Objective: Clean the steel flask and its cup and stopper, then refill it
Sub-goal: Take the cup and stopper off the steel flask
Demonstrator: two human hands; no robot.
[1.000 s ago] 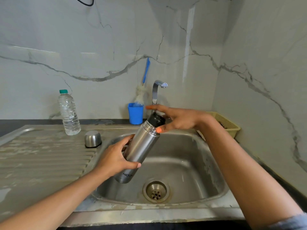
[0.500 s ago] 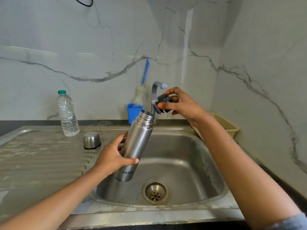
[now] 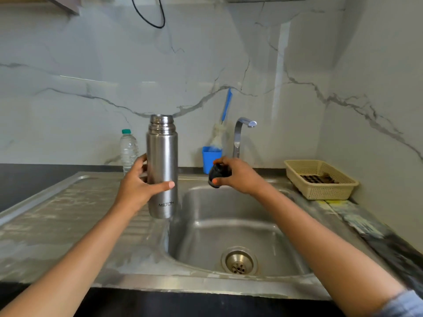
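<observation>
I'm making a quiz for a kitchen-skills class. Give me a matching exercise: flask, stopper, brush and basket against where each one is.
Things:
1 flask
2 stopper
3 brush
4 basket

Places:
a standing in the blue holder beside the tap
b held upright in the left hand
c beside the sink, on its right
d held in the right hand

Pairs: 1-b, 2-d, 3-a, 4-c

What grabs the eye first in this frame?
The steel flask stands out at centre: upright, mouth open, held by the left hand over the left edge of the sink. Just right of it, the right hand pinches the black stopper in front of the tap.
</observation>
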